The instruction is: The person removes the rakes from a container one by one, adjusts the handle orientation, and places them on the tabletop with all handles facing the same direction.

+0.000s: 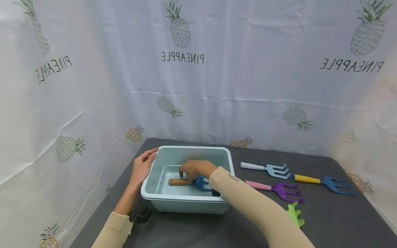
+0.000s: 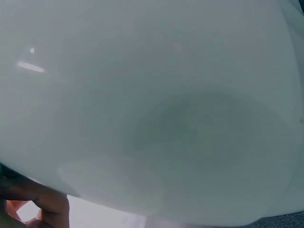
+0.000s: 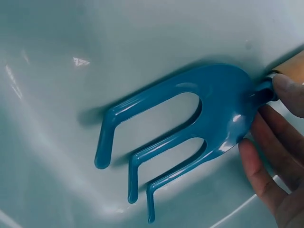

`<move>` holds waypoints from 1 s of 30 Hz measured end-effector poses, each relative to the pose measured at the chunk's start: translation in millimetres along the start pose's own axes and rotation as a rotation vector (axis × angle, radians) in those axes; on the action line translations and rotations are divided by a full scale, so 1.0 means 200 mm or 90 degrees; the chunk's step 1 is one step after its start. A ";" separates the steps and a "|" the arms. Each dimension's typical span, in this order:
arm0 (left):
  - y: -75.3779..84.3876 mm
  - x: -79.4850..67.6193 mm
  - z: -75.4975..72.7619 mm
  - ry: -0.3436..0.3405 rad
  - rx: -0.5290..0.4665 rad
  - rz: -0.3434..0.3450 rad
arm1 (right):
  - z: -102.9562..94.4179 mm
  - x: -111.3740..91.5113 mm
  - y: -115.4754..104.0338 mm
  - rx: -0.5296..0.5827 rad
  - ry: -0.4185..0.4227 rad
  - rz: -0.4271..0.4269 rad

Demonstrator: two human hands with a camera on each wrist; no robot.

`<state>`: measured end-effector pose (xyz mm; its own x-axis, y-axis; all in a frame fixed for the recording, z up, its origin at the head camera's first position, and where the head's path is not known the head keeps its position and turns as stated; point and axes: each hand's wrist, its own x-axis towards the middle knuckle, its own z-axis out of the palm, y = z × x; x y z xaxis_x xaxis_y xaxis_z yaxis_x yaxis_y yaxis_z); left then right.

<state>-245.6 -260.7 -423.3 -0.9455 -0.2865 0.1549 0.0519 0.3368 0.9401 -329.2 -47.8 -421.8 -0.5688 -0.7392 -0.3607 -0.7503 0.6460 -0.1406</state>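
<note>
A pale blue-green plastic tub (image 1: 186, 197) stands on the dark table. My left hand (image 1: 143, 167) grips its rim at the far left corner; in the left wrist view, bent fingers (image 2: 52, 205) show beside the tub's wall (image 2: 156, 104). Inside the tub lies a blue three-pronged hand fork (image 3: 223, 102) with a wooden handle (image 1: 178, 182). My right hand (image 1: 196, 168) reaches in and pinches the fork's neck. Its thumb (image 3: 289, 90) presses close to the ferrule, and the other fingers come round the lower side. The prongs point away from the hand, close over the tub floor.
Right of the tub lie a light blue hand fork (image 1: 277, 171) with a white handle, a purple fork (image 1: 283, 191) with a pink handle and a blue fork (image 1: 336, 185) with a yellow handle. A green toothed tool (image 1: 294, 213) is partly behind my right sleeve. Pineapple-print curtains (image 1: 217, 79) surround the table.
</note>
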 end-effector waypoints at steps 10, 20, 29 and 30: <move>0.01 0.01 0.00 0.007 -0.002 0.011 | 0.00 0.00 -0.01 0.014 0.005 -0.025; 0.01 -0.01 -0.01 0.014 0.004 0.000 | 0.01 0.02 -0.03 0.015 -0.012 -0.046; 0.00 0.00 0.00 0.007 0.008 -0.012 | -0.02 0.02 -0.01 0.014 -0.022 -0.051; 0.00 0.00 0.00 0.006 0.008 -0.011 | -0.02 0.02 0.00 0.015 -0.021 -0.050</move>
<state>-244.8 -260.6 -422.6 -0.9432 -0.3009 0.1408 0.0308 0.3427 0.9389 -332.5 -52.5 -419.1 -0.4968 -0.7810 -0.3785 -0.7834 0.5912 -0.1916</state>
